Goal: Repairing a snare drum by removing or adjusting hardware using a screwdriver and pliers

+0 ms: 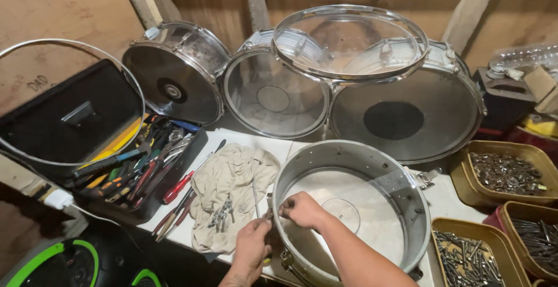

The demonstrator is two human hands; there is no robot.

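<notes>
A: Head view. Chrome drum shell [349, 205] lies head-down on the white counter [447, 200]. Right hand [302, 210] reaches over the near rim, fingers pressed together, pinching a small fitting at the rim; too small to name. Left hand [253, 246] is outside the shell at the same spot, grip closed on something slim, possibly a tool; cannot tell which.

B: Risks?

A: The shell sits near the counter's front edge. A hard push from outside could slide or tip it. The fitting is tiny; if the pinch slips, it likely drops inside the shell or off the edge.

B: Anything crowding the hands?

A: Loose lugs [221, 214] on the beige cloth [232, 194] just left of the left hand; an elbow could scatter them. The open toolbox [133, 171] lies farther left. Trays of screws [465, 258] sit right of the shell, close to the forearm; a sweep there could knock one.
</notes>
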